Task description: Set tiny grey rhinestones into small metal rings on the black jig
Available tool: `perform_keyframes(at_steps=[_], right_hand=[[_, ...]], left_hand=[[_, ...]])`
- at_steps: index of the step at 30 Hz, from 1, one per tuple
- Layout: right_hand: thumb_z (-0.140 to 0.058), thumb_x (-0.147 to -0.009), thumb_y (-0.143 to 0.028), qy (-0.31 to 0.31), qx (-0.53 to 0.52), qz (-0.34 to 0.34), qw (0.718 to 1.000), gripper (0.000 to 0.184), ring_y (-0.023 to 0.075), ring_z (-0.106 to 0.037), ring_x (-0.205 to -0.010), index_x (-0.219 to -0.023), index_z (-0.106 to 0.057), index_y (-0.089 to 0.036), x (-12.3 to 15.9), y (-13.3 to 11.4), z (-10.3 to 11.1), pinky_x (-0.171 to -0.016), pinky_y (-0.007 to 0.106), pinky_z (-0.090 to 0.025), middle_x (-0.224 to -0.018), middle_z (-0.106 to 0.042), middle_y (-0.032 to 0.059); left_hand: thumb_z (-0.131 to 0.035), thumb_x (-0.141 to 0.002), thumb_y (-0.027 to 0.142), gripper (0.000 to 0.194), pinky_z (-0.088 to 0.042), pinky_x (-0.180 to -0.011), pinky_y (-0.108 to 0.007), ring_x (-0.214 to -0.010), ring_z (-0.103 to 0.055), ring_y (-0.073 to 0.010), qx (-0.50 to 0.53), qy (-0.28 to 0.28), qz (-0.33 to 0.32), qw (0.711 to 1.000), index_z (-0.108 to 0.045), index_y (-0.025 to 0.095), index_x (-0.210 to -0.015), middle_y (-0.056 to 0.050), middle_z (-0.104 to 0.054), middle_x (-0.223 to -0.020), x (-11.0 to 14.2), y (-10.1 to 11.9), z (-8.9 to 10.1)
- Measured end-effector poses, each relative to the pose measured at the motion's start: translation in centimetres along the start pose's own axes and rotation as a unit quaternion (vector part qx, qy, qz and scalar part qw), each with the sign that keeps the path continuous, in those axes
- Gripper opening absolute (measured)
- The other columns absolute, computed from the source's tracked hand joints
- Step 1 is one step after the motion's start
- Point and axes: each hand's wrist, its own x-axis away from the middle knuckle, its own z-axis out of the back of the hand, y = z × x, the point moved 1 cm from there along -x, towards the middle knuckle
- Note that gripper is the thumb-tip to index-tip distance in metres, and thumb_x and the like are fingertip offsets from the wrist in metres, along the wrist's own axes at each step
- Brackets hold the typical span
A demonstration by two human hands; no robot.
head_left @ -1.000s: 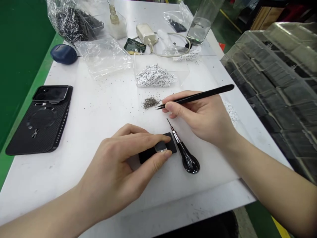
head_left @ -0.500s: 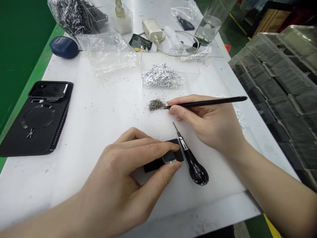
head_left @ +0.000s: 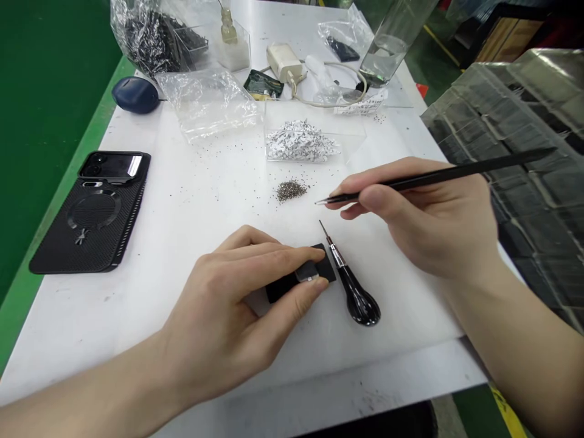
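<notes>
My left hand (head_left: 228,304) pinches a small grey part (head_left: 307,272) between thumb and forefinger, pressing it onto a black block (head_left: 298,281) on the white table (head_left: 191,201). My right hand (head_left: 424,213) is closed on black tweezers (head_left: 438,176), whose tip hovers just right of a small heap of tiny grey screws (head_left: 291,190). A black-handled screwdriver (head_left: 351,286) lies between the hands, right beside the block.
A clear tray of white bits (head_left: 301,141) sits behind the screws. A black phone case (head_left: 93,210) lies at the left. Plastic bags (head_left: 205,100), a dark blue case (head_left: 135,95), a charger (head_left: 281,61) and a glass (head_left: 387,42) stand at the back. Stacked clear trays (head_left: 524,121) rise at right.
My right hand has pulled the tweezers back to the right, off the screw heap, and raised them. The left hand holds still on the block.
</notes>
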Motion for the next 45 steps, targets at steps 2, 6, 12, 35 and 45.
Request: perform_keyframes(at_steps=[2,6,12,35,45], right_hand=[[-0.087,-0.1,-0.025,-0.038,-0.03,0.033,0.998,0.01,0.0175,-0.085,-0.089,-0.106,-0.091,-0.032,0.3,-0.7,0.1,-0.076,0.029,-0.072,-0.1,-0.088,-0.0007],[-0.083,-0.102,-0.018,-0.128,-0.055,0.085,0.987,0.011,0.0218,-0.087,-0.095,-0.111,-0.088,-0.024,0.4,-0.6,0.0,-0.084,0.035,-0.074,-0.102,-0.088,0.005],[-0.084,-0.1,-0.013,-0.202,-0.082,0.151,0.964,0.012,0.0204,-0.088,-0.097,-0.111,-0.086,-0.016,0.0,0.2,-0.4,-0.091,0.031,-0.074,-0.103,-0.089,0.0072],[-0.084,-0.099,-0.01,-0.228,-0.054,0.135,0.963,0.013,0.0181,-0.087,-0.103,-0.112,-0.087,-0.014,0.2,-0.2,-0.2,-0.098,0.025,-0.072,-0.105,-0.088,0.0085],[-0.08,-0.1,-0.005,-0.222,-0.059,0.14,0.963,0.014,0.0183,-0.086,-0.105,-0.111,-0.086,-0.012,0.3,-0.1,-0.2,-0.097,0.026,-0.072,-0.107,-0.088,0.0102]], left_hand=[[-0.078,-0.105,0.026,0.02,-0.063,-0.085,-0.024,-0.095,-0.076,-0.014,-0.001,0.024,-0.006,1.0,-0.086,0.025,-0.123,0.004,-0.089,-0.109,0.1,-0.1,0.0],[-0.077,-0.106,0.022,0.02,-0.062,-0.085,-0.021,-0.092,-0.074,-0.0117,-0.008,0.027,-0.017,0.999,-0.086,0.025,-0.123,0.006,-0.089,-0.107,0.1,-0.2,0.1],[-0.078,-0.105,0.02,0.016,-0.06,-0.084,-0.02,-0.088,-0.072,-0.0108,-0.007,0.028,-0.019,0.999,-0.088,0.024,-0.117,0.008,-0.088,-0.101,0.0,0.2,0.1],[-0.078,-0.104,0.021,0.014,-0.06,-0.088,-0.02,-0.091,-0.073,-0.0102,0.007,0.015,-0.012,1.0,-0.088,0.026,-0.113,0.01,-0.088,-0.103,0.0,0.0,0.1],[-0.079,-0.104,0.021,0.015,-0.06,-0.089,-0.022,-0.09,-0.074,-0.0117,0.01,0.018,-0.016,1.0,-0.089,0.03,-0.11,0.01,-0.089,-0.103,-0.1,0.2,0.1]])
